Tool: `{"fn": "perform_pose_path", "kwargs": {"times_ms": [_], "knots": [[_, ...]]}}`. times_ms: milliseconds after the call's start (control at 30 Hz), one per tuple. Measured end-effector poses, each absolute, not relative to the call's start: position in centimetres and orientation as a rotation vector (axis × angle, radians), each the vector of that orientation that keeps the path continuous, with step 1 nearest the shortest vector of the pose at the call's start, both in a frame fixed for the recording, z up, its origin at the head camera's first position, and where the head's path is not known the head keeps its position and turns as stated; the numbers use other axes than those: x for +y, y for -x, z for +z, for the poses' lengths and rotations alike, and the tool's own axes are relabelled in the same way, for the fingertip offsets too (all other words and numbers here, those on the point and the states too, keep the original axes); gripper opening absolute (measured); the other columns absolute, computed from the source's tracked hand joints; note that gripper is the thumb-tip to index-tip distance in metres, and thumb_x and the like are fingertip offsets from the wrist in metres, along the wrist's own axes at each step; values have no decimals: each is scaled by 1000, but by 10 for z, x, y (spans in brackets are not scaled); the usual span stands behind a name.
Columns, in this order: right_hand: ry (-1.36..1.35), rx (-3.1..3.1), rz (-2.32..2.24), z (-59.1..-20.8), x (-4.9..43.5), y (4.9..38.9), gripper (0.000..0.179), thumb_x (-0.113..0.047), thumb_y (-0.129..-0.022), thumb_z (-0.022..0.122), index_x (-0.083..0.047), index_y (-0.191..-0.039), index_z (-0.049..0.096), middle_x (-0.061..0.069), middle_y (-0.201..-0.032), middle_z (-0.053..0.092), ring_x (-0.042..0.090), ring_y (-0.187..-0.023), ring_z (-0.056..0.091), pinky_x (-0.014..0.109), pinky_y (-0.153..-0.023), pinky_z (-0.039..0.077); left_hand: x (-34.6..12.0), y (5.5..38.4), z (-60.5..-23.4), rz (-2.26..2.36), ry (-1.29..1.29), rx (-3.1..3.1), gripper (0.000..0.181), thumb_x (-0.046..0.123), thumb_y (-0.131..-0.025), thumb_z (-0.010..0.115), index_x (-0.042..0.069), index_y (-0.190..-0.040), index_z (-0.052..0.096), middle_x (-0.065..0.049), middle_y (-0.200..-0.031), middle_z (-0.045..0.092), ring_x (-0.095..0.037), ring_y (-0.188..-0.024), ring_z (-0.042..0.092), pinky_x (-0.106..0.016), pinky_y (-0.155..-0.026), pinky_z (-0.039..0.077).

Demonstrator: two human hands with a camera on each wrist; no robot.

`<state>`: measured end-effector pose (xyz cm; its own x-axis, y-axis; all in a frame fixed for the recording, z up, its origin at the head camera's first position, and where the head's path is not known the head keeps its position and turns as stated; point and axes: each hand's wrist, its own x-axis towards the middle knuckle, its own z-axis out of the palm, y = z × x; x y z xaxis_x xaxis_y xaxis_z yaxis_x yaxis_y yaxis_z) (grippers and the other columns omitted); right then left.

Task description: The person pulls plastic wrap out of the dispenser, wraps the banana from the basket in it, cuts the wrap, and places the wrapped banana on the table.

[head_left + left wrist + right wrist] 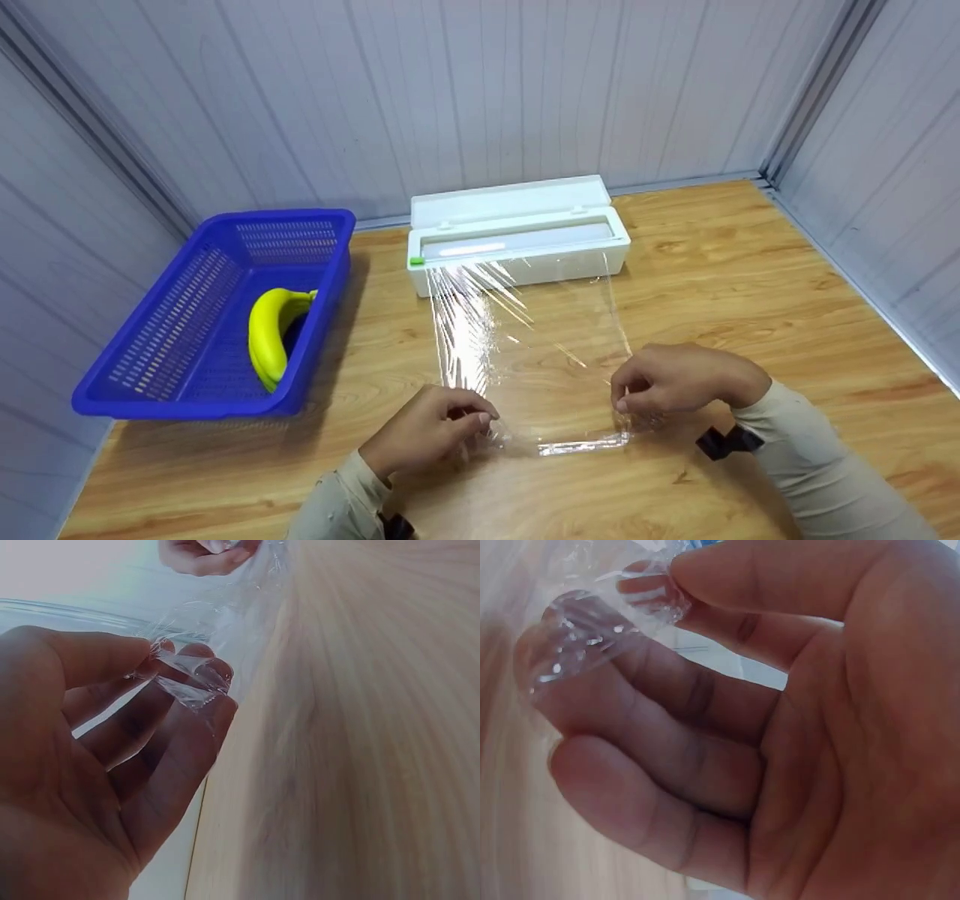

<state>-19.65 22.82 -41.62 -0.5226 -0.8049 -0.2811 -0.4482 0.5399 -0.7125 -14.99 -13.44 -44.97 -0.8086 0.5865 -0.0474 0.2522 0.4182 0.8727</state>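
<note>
A sheet of clear plastic wrap (540, 360) stretches from a white cling film dispenser (525, 259) toward the person. Its near left corner is pinched between thumb and fingers of my left hand (431, 427). My right hand (675, 379) pinches the near right corner. Between the hands the near edge looks folded and shiny. In the left wrist view, crumpled plastic wrap (191, 675) lies across the fingertips. The right wrist view has plastic wrap (592, 637) draped over the curled fingers. The dispenser's lid (510, 201) stands raised at the back, and a green slider (417, 261) sits at its left end.
On the left of the wooden table (750, 300) stands a blue plastic basket (217, 409) holding yellow bananas (270, 337) and a dark item partly hidden behind its wall. Panelled walls (487, 97) close off the back and both sides.
</note>
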Motion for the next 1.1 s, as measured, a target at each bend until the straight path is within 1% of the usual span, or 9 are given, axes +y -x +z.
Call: {"fn": "perform_pose_path", "kwargs": {"times_ms": [133, 233, 467, 633, 767, 867, 933, 1000, 1100], "knots": [[971, 2108, -840, -425, 228, 198, 16, -16, -99, 62, -18, -88, 73, 0, -69, 67, 14, -58, 64, 25, -55, 52, -135, 148, -452, 1330, -709, 2329, 15, 20, -97, 66, 13, -104, 77, 5, -91, 72, -15, -77, 65, -29, -70, 55], [934, 2080, -864, -431, 227, 198, 15, -16, -99, 62, -16, -88, 72, 1, -69, 68, 15, -58, 64, 25, -54, 53, -134, 148, -455, 1310, -711, 2312, 15, 22, -97, 67, 15, -106, 76, 6, -89, 71, -15, -77, 66, -29, -68, 55], [941, 2105, -835, -436, 226, 199, 12, -20, -98, 64, -16, -90, 73, -3, -72, 69, 13, -62, 65, 26, -58, 53, -136, 148, -458, 1270, -730, 2297, 16, 22, -96, 68, 15, -108, 75, 9, -88, 70, -9, -78, 65, -28, -72, 54], [913, 2047, -868, -434, 229, 201, 13, -18, -99, 63, -15, -93, 74, 0, -75, 71, 18, -65, 68, 31, -61, 57, -138, 149, -455, 1260, -760, 2263, 18, 23, -96, 69, 13, -108, 75, 9, -88, 70, -11, -78, 66, -28, -73, 55], [907, 1933, -928, -433, 235, 203, 13, -15, -99, 63, -10, -99, 75, 7, -82, 74, 24, -72, 70, 37, -66, 59, -142, 150, -450, 1219, -834, 2243, 19, 22, -96, 70, 11, -110, 74, 9, -93, 71, -10, -86, 67, -28, -80, 54], [936, 1855, -960, -433, 242, 207, 15, -15, -99, 63, -7, -104, 75, 12, -88, 74, 24, -77, 71, 35, -68, 59, -146, 151, -447, 1180, -879, 2226, 18, 22, -95, 71, 11, -109, 74, 9, -97, 72, -8, -91, 66, -28, -85, 54], [978, 1822, -971, -433, 245, 209, 17, -15, -99, 62, -5, -105, 75, 14, -89, 74, 21, -78, 70, 33, -67, 59, -148, 151, -447, 1162, -898, 2210, 15, 23, -94, 72, 13, -105, 76, 10, -96, 72, -7, -90, 66, -29, -85, 54], [1031, 1804, -982, -435, 248, 212, 18, -15, -100, 62, -5, -103, 76, 15, -88, 74, 16, -75, 68, 28, -65, 57, -150, 152, -447, 1145, -927, 2195, 12, 25, -93, 73, 16, -100, 76, 11, -93, 71, -6, -87, 65, -28, -83, 54], [1119, 1764, -1008, -437, 250, 214, 20, -12, -100, 60, -3, -97, 77, 15, -84, 74, 13, -73, 66, 26, -64, 56, -151, 153, -448, 1143, -991, 2153, 11, 26, -93, 73, 16, -95, 77, 12, -90, 70, -6, -84, 64, -28, -81, 53]]}}
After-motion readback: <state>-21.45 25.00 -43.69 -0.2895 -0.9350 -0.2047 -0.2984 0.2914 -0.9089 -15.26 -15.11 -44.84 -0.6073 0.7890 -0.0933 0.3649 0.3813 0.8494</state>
